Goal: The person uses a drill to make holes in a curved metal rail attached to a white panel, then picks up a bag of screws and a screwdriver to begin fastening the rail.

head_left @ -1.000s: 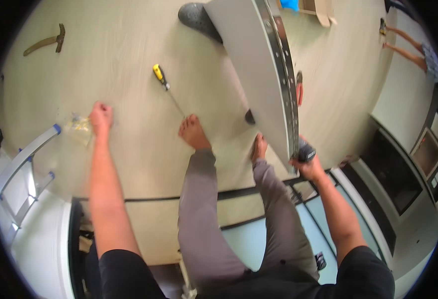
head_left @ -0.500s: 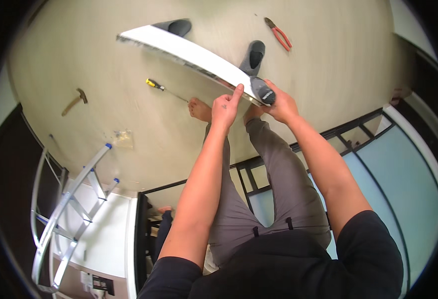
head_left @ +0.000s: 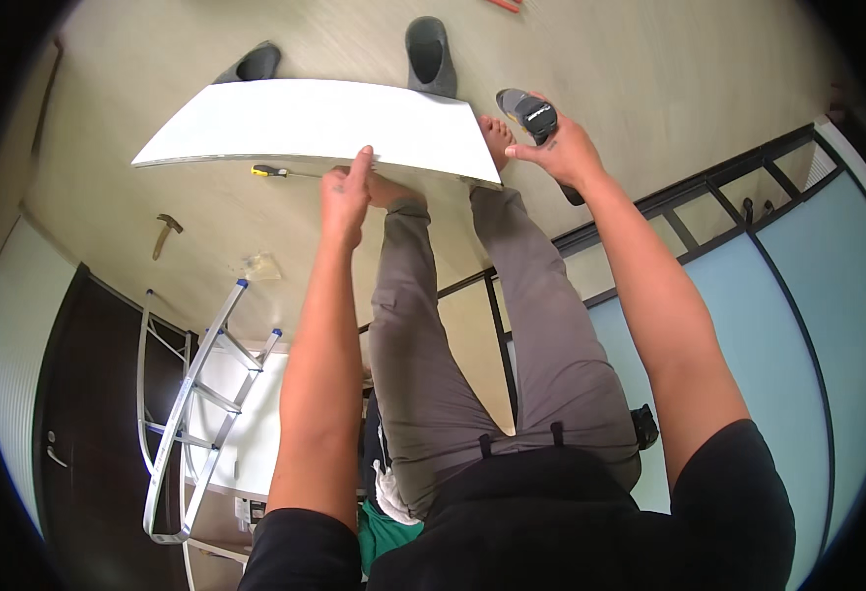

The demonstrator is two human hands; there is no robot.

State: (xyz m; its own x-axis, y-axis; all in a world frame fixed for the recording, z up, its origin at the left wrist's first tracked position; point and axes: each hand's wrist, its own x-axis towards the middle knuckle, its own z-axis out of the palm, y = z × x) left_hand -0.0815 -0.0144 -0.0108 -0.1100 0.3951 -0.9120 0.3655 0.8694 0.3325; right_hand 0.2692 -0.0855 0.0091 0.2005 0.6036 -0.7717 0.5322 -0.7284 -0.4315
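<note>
My left hand point(head_left: 346, 202) grips the near edge of a long white panel point(head_left: 324, 123), thumb on its top face and fingers underneath. The panel is held out over the floor in front of my legs, its broad face turned up. To the right of the panel and apart from it, my right hand point(head_left: 563, 155) is closed round a grey-and-black cordless drill point(head_left: 531, 113). The drill's black end faces up, and my hand hides part of its body. Below the panel's near edge, a yellow-and-black screwdriver point(head_left: 270, 171) lies on the floor, close to my left hand.
Two dark grey slippers point(head_left: 429, 59) sit beyond the panel. A hammer point(head_left: 166, 236) lies on the floor at left, near an aluminium ladder point(head_left: 201, 394). Red-handled pliers point(head_left: 505, 5) show at the top edge. Black-framed glass panels point(head_left: 708, 345) stand at right.
The panel has turned its broad face up and shifted left. My right hand and the drill have come away from the panel's end. My head view has also shifted.
</note>
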